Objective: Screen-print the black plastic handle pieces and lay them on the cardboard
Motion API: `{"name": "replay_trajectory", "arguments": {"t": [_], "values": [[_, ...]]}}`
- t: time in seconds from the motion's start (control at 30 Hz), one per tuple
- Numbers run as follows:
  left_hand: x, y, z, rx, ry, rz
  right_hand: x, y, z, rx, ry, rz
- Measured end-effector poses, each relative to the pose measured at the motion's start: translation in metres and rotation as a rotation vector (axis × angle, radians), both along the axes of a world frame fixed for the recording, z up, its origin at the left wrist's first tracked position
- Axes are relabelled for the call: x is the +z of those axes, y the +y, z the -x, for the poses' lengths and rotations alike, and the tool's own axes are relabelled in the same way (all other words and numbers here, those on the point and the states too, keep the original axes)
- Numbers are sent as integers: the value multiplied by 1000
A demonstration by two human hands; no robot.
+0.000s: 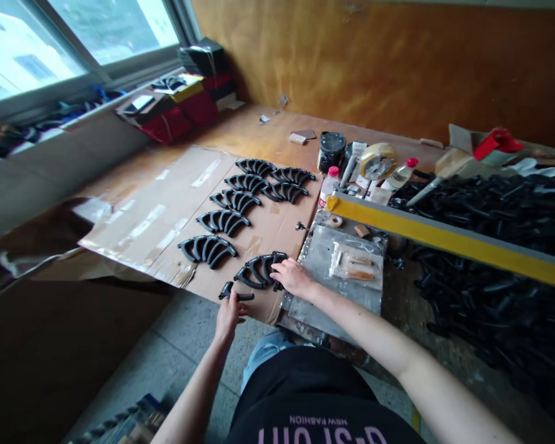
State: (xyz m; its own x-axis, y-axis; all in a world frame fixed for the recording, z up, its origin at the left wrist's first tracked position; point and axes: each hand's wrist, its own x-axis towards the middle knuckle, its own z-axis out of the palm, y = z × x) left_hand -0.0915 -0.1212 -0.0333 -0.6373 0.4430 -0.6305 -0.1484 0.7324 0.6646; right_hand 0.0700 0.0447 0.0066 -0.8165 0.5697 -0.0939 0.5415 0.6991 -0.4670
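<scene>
Low at the cardboard's front edge, my left hand (230, 314) has its fingers closed on a black curved handle (245, 297) with a thicker end pointing left. My right hand (294, 277) grips another black handle (279, 255) at the right end of a short row of matching handles (255, 272) lying side by side. Part of that piece is hidden by my fingers. Beyond both hands, several more fanned rows of black handles (208, 251) rest on the flattened cardboard (185, 185).
A yellow-edged bar (444, 237) separates the bench from a large heap of black parts (485, 308). Near it stand a black tub (332, 151), a red-capped bottle (329, 185) and a tape roll (378, 161). A grey sheet (314, 259) carries a plastic bag (356, 266).
</scene>
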Motion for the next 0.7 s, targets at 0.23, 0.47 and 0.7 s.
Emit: {"name": "replay_trajectory", "arguments": {"t": [0.23,0.47,0.7], "values": [[-32,2,23,-72,0,110,-16,2,37,-118,-256,140],[-37,21,25,-91,-75,75,-18,6,45,-118,-261,198],[-34,103,25,-168,-41,55,-14,60,56,-261,-315,195]]}}
